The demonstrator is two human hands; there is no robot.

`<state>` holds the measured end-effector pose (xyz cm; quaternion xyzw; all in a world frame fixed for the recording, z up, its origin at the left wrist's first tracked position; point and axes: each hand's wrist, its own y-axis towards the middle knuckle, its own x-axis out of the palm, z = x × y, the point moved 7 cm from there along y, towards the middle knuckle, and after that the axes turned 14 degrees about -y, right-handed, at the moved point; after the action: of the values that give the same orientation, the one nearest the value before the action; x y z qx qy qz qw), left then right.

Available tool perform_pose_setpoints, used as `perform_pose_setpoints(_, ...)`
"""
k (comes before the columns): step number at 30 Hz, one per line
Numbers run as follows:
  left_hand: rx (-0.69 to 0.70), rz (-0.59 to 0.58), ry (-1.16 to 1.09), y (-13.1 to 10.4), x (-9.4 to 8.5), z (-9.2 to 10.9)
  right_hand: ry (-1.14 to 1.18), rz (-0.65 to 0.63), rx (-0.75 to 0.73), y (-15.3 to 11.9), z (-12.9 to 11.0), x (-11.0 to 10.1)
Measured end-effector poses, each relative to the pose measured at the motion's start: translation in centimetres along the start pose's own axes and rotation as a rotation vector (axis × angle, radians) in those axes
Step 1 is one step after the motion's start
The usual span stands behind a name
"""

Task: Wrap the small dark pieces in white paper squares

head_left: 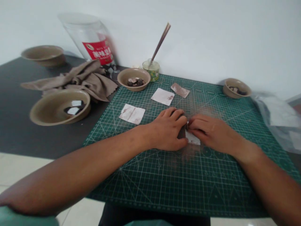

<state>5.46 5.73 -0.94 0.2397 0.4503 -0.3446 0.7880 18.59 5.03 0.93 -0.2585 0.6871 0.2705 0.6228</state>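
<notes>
Well in from the cutting mat point(162, 182)'s near edge, the left hand point(168, 130) curls and the right hand point(213, 131) bends at a white square point(193, 138), both grips too hidden to tell.

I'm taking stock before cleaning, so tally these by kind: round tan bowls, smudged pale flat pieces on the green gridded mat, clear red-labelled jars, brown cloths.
Round tan bowls: 4
Smudged pale flat pieces on the green gridded mat: 4, one partly hidden
Clear red-labelled jar: 1
Crumpled brown cloth: 1
Total: 10

Over on the dark counter point(18, 131), a rumpled brown cloth point(82, 80) lies before a clear jar point(81, 33) with a red label point(98, 51).
</notes>
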Motion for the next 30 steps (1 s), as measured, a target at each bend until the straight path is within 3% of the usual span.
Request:
perform_pose_setpoints(3, -0.015, 0.002, 0.000, 0.0, 0.0, -0.1, -0.058, -0.033, 0.038, 0.0, 0.3, -0.1)
perform_pose_setpoints(7, 0.008, -0.009, -0.013, 0.0, 0.0, 0.1, 0.061, -0.141, -0.043, -0.4, -0.7, 0.4)
perform_pose_setpoints(11, -0.001, 0.002, -0.008, -0.1, -0.1, 0.0, -0.043, -0.023, 0.048, -0.3, 0.0, -0.3)
perform_pose_setpoints(16, -0.003, -0.024, -0.020, 0.0, 0.0, 0.1, 0.105, -0.139, -0.043, -0.5, -0.6, 0.4)
perform_pose_setpoints(21, -0.008, -0.007, -0.004, 0.0, 0.0, 0.0, -0.024, -0.003, 0.045, 0.0, 0.1, 0.0)
perform_pose_setpoints(26, -0.004, -0.013, -0.009, 0.0, 0.1, 0.0, 0.036, -0.101, -0.062, -0.3, -0.7, 0.7)
perform_pose_setpoints(30, 0.001, -0.013, 0.004, 0.0, 0.1, 0.0, -0.038, -0.002, -0.022, 0.1, -0.8, 0.3)
